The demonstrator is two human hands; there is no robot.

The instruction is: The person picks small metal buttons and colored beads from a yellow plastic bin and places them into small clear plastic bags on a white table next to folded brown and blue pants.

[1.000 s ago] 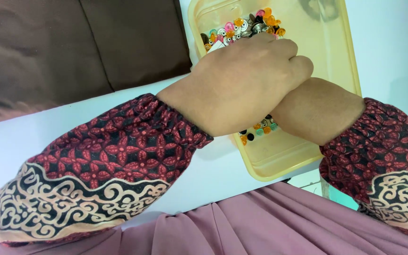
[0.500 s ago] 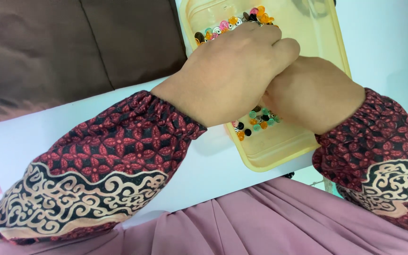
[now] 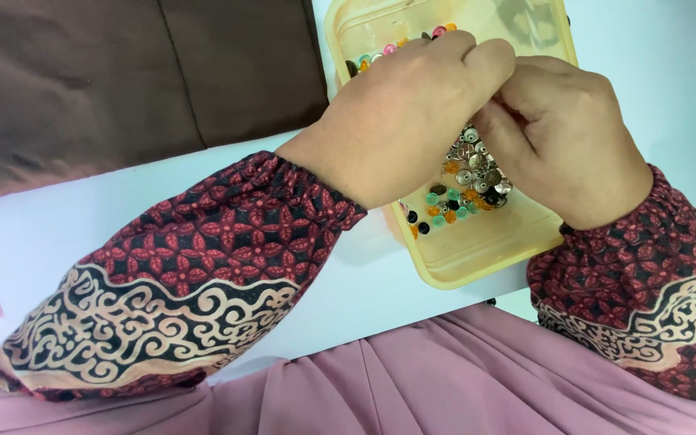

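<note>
Beads (image 3: 449,211) and metal caps (image 3: 477,169) in yellow tray (image 3: 477,262); left hand (image 3: 404,121), right hand (image 3: 561,137) clenched together, contents hidden. Could spill if tray tipped.

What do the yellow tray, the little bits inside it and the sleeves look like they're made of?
Yellow tray: likely plastic, pale, smooth and slightly translucent with a soft sheen.
Silver pieces: look like metal, shiny with bright glints.
Coloured beads: probably plastic, glossy green, orange and black; too small to be sure.
Sleeves: woven cloth, matte, with a red, black and cream print, gathered at the cuffs.
</note>
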